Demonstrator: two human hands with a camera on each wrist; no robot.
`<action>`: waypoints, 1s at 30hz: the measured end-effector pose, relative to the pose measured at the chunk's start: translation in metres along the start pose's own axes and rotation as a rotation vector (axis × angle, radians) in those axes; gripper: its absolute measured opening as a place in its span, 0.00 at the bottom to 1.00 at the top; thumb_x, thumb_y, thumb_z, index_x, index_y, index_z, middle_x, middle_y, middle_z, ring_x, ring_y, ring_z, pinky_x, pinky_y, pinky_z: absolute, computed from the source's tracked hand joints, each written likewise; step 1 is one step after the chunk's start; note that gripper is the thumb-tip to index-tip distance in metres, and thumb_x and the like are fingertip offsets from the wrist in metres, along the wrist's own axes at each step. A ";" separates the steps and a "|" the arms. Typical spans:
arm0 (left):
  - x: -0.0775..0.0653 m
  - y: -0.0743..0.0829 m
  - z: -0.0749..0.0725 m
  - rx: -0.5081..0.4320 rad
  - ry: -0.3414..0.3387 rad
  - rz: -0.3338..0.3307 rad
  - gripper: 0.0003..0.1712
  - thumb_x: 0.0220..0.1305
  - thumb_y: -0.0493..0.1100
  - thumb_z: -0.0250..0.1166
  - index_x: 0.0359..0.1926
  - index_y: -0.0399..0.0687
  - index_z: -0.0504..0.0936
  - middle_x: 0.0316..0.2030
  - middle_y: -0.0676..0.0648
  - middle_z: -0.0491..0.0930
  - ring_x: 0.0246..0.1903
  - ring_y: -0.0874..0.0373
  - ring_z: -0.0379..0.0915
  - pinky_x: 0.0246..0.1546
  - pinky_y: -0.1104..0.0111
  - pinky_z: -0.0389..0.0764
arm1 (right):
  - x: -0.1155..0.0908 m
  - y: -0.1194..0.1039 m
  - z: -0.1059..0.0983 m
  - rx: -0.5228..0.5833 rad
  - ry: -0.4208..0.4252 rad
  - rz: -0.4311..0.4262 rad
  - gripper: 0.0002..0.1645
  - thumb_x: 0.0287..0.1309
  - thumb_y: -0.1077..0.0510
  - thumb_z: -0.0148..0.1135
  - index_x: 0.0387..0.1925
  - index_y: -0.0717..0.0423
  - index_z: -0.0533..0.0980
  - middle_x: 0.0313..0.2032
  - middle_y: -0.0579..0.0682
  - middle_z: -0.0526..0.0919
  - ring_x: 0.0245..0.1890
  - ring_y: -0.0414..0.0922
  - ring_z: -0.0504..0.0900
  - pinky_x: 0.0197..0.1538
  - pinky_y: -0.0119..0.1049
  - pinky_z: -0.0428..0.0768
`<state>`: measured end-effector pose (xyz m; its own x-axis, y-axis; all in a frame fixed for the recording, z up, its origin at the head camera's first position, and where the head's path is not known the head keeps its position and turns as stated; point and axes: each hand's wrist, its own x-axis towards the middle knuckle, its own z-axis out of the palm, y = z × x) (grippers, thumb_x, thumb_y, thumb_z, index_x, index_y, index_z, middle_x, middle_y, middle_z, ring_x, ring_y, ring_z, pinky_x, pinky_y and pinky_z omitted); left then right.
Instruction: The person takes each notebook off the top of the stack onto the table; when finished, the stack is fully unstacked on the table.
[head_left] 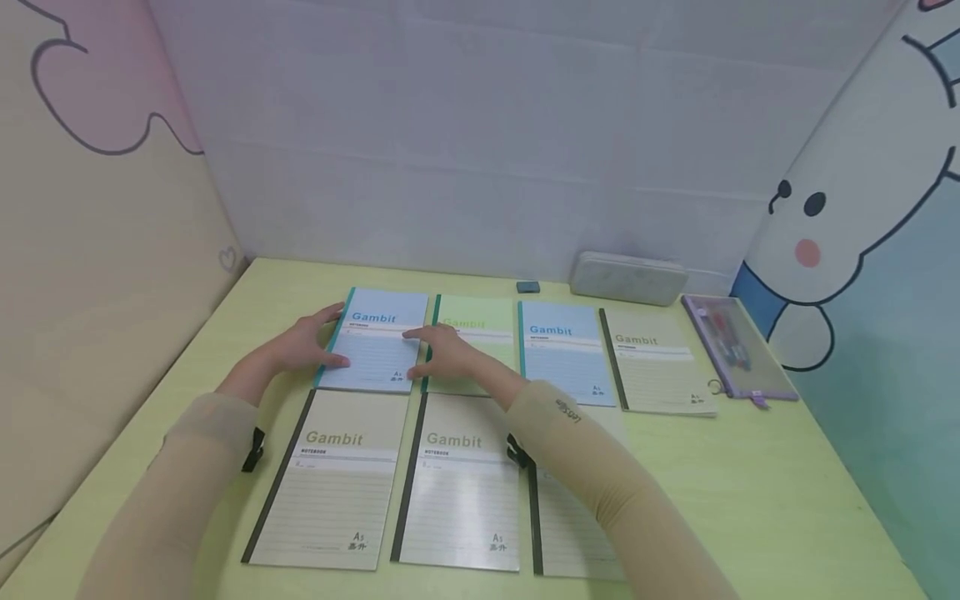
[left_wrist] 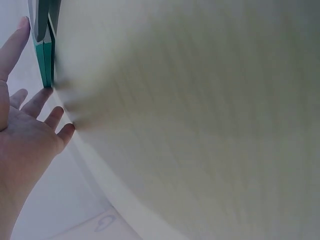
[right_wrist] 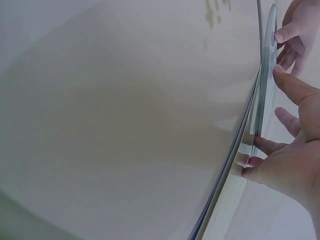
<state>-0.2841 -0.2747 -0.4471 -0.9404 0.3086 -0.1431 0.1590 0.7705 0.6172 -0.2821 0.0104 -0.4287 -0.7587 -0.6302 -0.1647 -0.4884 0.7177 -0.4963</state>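
A blue Gambit notebook with a teal spine lies at the left end of the back row, between both hands. My left hand is at its left side, thumb over the lower left of the cover and fingers by the spine; the left wrist view shows these fingers extended, tips near the tabletop. At the notebook's right side is my right hand, one finger reaching onto its cover and the thumb by its lower right edge. That hand partly covers a green notebook. Its fingers look spread in the right wrist view.
Further right lie another blue notebook and a beige one. Several beige notebooks form the front row, one partly under the right forearm. Behind are a small dark block, a pencil case and a purple-edged zip pouch.
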 end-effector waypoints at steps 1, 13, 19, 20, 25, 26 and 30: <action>0.000 0.001 0.000 -0.001 0.001 -0.001 0.66 0.46 0.53 0.75 0.74 0.43 0.40 0.70 0.32 0.49 0.70 0.34 0.38 0.66 0.40 0.44 | 0.000 0.000 0.000 0.002 0.003 -0.001 0.43 0.54 0.45 0.66 0.69 0.46 0.60 0.70 0.51 0.60 0.71 0.53 0.51 0.71 0.49 0.48; -0.010 0.013 -0.011 -0.106 0.062 0.005 0.56 0.55 0.40 0.70 0.75 0.53 0.43 0.70 0.37 0.53 0.57 0.36 0.65 0.53 0.47 0.71 | -0.002 0.004 -0.002 0.123 0.047 -0.022 0.40 0.56 0.49 0.66 0.68 0.45 0.61 0.69 0.48 0.61 0.70 0.47 0.58 0.69 0.41 0.58; -0.011 0.021 -0.020 -0.162 0.121 0.038 0.54 0.55 0.36 0.69 0.75 0.52 0.44 0.69 0.41 0.55 0.51 0.42 0.69 0.46 0.57 0.76 | -0.003 0.003 -0.006 0.182 0.085 0.001 0.39 0.56 0.49 0.66 0.68 0.42 0.62 0.69 0.46 0.62 0.70 0.46 0.58 0.69 0.41 0.59; -0.011 0.023 -0.022 -0.166 0.130 0.035 0.54 0.55 0.36 0.69 0.75 0.52 0.45 0.69 0.41 0.56 0.51 0.43 0.70 0.46 0.58 0.76 | -0.004 0.003 -0.007 0.206 0.093 0.004 0.39 0.56 0.50 0.66 0.68 0.41 0.63 0.69 0.46 0.62 0.69 0.46 0.58 0.69 0.41 0.59; -0.013 0.035 -0.030 -0.204 0.169 0.018 0.53 0.55 0.35 0.69 0.74 0.55 0.46 0.63 0.39 0.64 0.49 0.45 0.72 0.45 0.61 0.76 | -0.006 0.005 -0.013 0.418 0.124 0.012 0.36 0.58 0.52 0.65 0.67 0.38 0.64 0.68 0.45 0.61 0.65 0.48 0.66 0.61 0.43 0.70; -0.014 0.038 -0.032 -0.211 0.174 0.016 0.53 0.56 0.35 0.68 0.74 0.55 0.46 0.61 0.38 0.67 0.49 0.45 0.73 0.45 0.61 0.77 | -0.007 0.006 -0.015 0.468 0.129 0.014 0.35 0.58 0.52 0.64 0.66 0.38 0.65 0.68 0.45 0.61 0.63 0.48 0.68 0.59 0.42 0.72; -0.015 0.051 -0.038 -0.228 0.194 0.015 0.51 0.57 0.37 0.68 0.74 0.57 0.47 0.52 0.36 0.73 0.49 0.45 0.73 0.45 0.60 0.76 | -0.011 0.008 -0.023 0.579 0.159 0.003 0.34 0.58 0.54 0.64 0.65 0.38 0.66 0.68 0.46 0.62 0.60 0.46 0.73 0.55 0.40 0.76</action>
<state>-0.2733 -0.2615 -0.3841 -0.9819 0.1893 0.0045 0.1221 0.6152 0.7789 -0.2874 0.0301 -0.4112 -0.8369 -0.5442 -0.0590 -0.2058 0.4127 -0.8873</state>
